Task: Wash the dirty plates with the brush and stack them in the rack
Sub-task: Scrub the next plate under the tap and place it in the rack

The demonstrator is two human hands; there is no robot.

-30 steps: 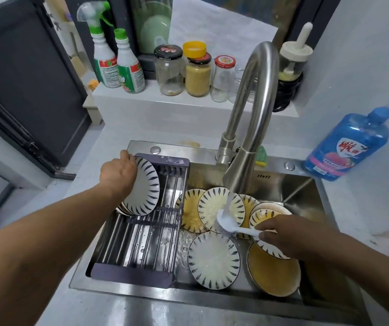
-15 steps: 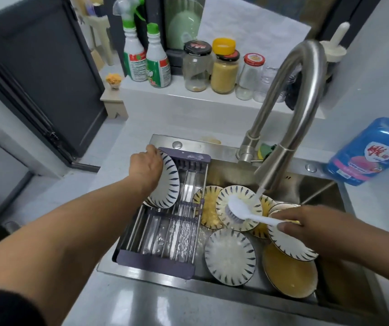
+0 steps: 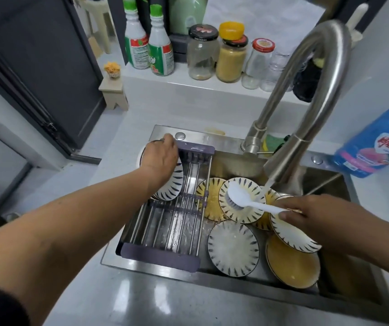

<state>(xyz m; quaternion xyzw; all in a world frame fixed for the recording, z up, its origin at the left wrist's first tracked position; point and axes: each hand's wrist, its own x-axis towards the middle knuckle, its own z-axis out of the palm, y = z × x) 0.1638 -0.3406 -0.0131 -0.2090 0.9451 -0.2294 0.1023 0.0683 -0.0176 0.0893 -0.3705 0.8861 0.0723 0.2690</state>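
— What takes up the most room?

— A pale grey worktop (image 3: 127,300), smooth and glossy. Set into it is a rectangular sink (image 3: 224,282) of brushed stainless steel. A tall curved faucet (image 3: 325,90) of the same metal arches over the sink, and water falls from its spout.

— And the rack?

— The rack (image 3: 172,229) lies across the left part of the sink. It has parallel steel rods between two purple plastic end bars.

— The hands?

— The left hand (image 3: 159,158) is curled over the top rim of a clean plate (image 3: 172,188). That plate stands on edge at the far end of the rack, against other plates behind it. The right hand (image 3: 318,215) grasps the handle of the brush (image 3: 243,198).

— What do the dirty plates look like?

— They are round and white, with dark dashes radiating round the rim. They lie overlapping in the basin to the right of the rack. One plate (image 3: 212,201) is coated yellow. Another (image 3: 233,248) lies flat under a cloudy film. A tilted plate (image 3: 292,238) leans under the right hand, over a yellow-smeared bowl (image 3: 292,267).

— And the brush itself?

— It is white plastic with a slim handle and dark bristles. Its head sits on a plate (image 3: 247,215) just beside the water stream.
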